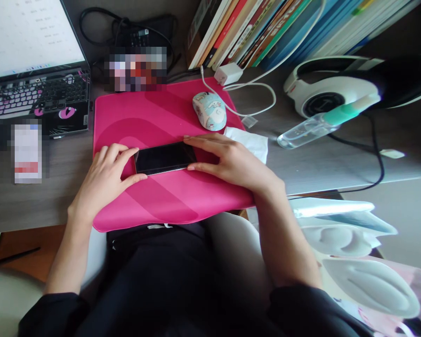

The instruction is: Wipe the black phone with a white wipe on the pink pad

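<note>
Your left hand (105, 175) and right hand (231, 161) grip the phone (164, 157), lengthwise between them, over the mat (164, 199).

Single head-worn view, directed forward and steeply down over the wearer's black shirt (171, 290) at the lower edge. Range is close — left hand (103, 175) and right hand (231, 161) near mid-frame — with books (245, 32) at the top.
</note>
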Demonstrator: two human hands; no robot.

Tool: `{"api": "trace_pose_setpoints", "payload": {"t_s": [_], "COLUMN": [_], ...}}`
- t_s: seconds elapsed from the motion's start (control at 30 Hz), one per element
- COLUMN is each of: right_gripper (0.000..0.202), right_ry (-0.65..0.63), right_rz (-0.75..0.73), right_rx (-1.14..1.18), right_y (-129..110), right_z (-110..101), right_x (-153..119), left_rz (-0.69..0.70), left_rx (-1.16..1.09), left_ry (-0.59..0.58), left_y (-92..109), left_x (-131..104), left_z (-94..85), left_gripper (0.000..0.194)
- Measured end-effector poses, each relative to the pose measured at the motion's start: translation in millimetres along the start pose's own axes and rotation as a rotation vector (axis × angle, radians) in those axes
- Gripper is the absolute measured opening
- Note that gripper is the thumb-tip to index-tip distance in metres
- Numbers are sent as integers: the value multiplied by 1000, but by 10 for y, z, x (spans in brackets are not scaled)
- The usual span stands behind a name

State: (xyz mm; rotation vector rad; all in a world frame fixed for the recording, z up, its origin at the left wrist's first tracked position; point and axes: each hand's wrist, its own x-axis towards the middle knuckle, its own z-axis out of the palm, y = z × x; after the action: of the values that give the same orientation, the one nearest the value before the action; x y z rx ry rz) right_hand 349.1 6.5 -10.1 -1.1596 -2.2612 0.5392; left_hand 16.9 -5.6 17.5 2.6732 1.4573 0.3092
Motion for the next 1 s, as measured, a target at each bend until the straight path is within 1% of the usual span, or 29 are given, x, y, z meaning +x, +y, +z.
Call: {"api": "trace_pose_setpoints", "payload": {"t_s": [0.13,0.57,0.77,1.0], "right_gripper": [60,59,59,58], "right_ry": [9,3,-13,-2], "right_rz": [-2,1,6,17], "right_rx": [1,1,1,12], "right_y": [0,-4,-10,-9], "right_z": [4,2,-3,1], "right_x": [0,-3,2,-2], "left_rz": [21,21,-45,-48], "left_rx": [-30,-50,-55,-74], "left_ry": [18,1,13,8], "left_y": [19,11,19,16], "left_x": [-5,-3,-27,-16], "left_z": [-10,5,21,32], "left_gripper": [64,62,62,63]}}
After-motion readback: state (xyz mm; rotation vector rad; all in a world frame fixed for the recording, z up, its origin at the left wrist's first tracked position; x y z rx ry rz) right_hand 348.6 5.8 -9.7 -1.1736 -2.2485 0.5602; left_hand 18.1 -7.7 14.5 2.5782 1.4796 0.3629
